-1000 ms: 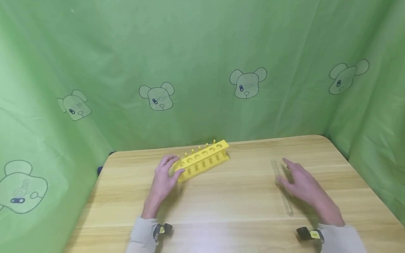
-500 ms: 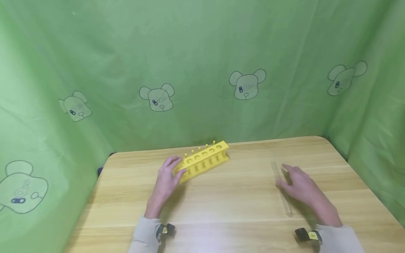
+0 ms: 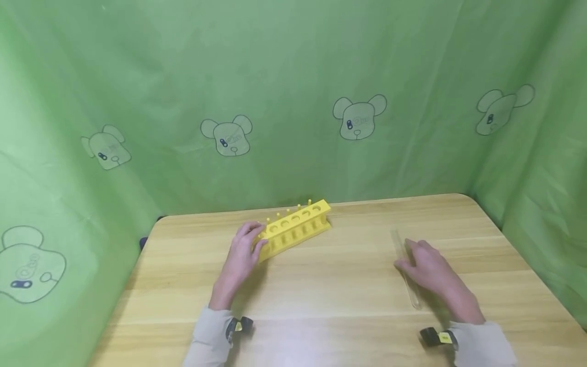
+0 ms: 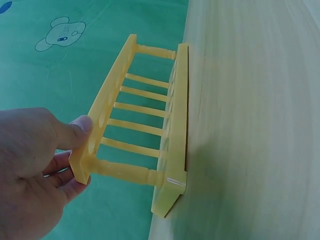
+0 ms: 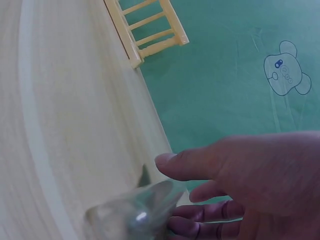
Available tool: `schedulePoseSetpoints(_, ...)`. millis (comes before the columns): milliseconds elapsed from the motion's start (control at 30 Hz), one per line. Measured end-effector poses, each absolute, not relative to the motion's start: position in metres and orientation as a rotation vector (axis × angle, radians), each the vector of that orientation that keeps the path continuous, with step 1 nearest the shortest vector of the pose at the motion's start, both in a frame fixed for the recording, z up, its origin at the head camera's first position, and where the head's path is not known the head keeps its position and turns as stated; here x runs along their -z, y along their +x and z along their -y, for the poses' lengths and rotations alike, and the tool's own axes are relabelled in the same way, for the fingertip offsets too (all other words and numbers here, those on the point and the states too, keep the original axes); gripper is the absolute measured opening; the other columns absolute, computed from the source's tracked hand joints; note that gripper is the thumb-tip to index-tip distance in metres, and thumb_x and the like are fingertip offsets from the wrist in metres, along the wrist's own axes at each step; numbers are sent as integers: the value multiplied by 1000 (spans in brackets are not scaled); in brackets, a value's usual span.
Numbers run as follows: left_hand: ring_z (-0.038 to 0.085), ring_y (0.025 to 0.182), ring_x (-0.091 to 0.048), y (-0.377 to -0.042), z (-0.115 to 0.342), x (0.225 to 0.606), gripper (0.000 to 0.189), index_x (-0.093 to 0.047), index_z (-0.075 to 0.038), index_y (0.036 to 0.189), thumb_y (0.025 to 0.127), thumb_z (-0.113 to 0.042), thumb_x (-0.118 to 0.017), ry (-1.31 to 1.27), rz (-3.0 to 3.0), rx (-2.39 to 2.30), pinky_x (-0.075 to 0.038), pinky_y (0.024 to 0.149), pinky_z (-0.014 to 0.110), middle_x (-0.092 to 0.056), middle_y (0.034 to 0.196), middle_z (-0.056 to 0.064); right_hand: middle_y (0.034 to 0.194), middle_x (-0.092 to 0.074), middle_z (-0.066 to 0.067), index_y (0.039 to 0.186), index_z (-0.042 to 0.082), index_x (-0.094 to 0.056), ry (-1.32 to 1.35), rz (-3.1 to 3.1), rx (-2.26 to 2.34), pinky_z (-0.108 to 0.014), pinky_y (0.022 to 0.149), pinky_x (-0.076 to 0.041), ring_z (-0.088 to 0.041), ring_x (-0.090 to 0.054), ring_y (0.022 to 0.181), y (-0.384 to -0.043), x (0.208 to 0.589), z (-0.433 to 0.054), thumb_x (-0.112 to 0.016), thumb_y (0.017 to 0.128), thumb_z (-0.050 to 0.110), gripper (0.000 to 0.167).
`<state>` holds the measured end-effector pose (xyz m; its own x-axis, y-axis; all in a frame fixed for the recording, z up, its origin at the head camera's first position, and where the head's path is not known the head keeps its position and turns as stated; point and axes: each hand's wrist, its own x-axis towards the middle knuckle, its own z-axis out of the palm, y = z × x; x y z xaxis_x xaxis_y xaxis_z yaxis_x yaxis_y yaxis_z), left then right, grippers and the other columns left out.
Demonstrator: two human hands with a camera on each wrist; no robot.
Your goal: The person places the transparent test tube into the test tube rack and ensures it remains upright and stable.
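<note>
A yellow test tube rack (image 3: 298,224) stands at an angle near the table's back edge. My left hand (image 3: 238,255) holds its near left end; in the left wrist view, the thumb (image 4: 80,125) lies on the top plate and the fingers are curled under it. A clear glass test tube (image 3: 414,298) lies on the right of the table. Over it is my right hand (image 3: 428,267), thumb reaching across. In the right wrist view, the fingers (image 5: 205,212) are close beside the tube and the thumb is apart from it; contact cannot be made out.
The wooden table (image 3: 321,300) carries the rack and tube. A green curtain (image 3: 293,76) with bear-head prints rises behind the table and along both sides. Pegs (image 4: 140,107) run along one side of the rack.
My right hand has lowered and moved slightly left, its thumb now across the tube. The left hand stays at the rack's end. Rack and tube have hardly moved.
</note>
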<state>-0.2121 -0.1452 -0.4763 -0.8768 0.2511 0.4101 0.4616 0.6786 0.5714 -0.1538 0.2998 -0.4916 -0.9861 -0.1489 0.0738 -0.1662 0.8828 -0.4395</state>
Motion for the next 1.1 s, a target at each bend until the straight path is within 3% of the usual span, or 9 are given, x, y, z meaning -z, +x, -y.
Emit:
schedulePoseSetpoints(333, 27, 121, -58, -211, 141, 472, 45, -63, 2, 135, 92, -2, -75, -496, 2685, 999, -54, 104, 34, -59, 132, 12, 96, -57, -27, 134, -25, -44, 227, 3027, -720, -49, 64, -58, -29, -56, 76, -153, 494, -298, -72, 93, 18, 66)
schedulePoseSetpoints(533, 29, 120, -60, -214, 141, 468, 42, -65, 4, 131, 91, -5, -76, -533, 2697, 925, -54, 104, 37, -61, 130, 14, 102, -59, -32, 134, -26, -44, 227, 3020, -717, -51, 69, -59, -31, -58, 80, -153, 497, -296, -68, 94, 15, 62)
schedulePoseSetpoints(900, 31, 118, -60, -214, 141, 463, 42, -63, 6, 131, 91, -1, -75, -571, 2733, 899, -54, 104, 36, -61, 129, 16, 97, -60, -27, 132, -25, -46, 225, 3028, -695, -55, 73, -58, -31, -58, 80, -153, 500, -296, -67, 94, 13, 57)
schedulePoseSetpoints(1100, 31, 117, -60, -215, 145, 465, 41, -64, 7, 129, 90, 1, -75, -604, 2696, 894, -55, 102, 36, -61, 127, 17, 112, -59, -38, 135, -24, -45, 207, 3038, -710, -66, 86, -54, -50, -61, 98, -153, 496, -293, -65, 95, 12, 57)
